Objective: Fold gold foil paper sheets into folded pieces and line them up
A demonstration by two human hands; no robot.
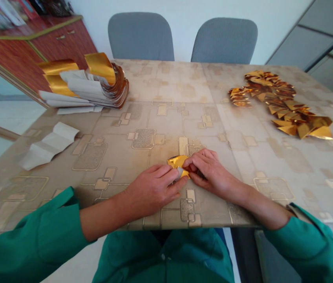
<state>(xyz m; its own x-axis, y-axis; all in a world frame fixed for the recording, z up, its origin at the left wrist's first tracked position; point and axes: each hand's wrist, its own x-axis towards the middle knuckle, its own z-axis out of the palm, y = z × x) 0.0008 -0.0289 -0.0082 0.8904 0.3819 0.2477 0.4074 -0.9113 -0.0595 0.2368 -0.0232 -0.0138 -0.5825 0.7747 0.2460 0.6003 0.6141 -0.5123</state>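
A small piece of gold foil paper [179, 160], partly folded with a bit of its pale back showing, is pinched between both hands near the front edge of the table. My left hand [160, 186] is closed on its left and lower side, thumb and fingers pressing the paper. From the right, my right hand [209, 171] is closed on the same paper, its fingertips bent over the right edge. Fingers hide much of the fold. Both hands rest on or just above the patterned tablecloth.
At the back left lies a thick stack of gold and white paper sheets [86, 88]. A creased pale sheet [50, 145] lies in front of it. Several folded gold pieces [284, 102] form a pile at right. Two grey chairs [141, 37] stand beyond the patterned table [169, 118].
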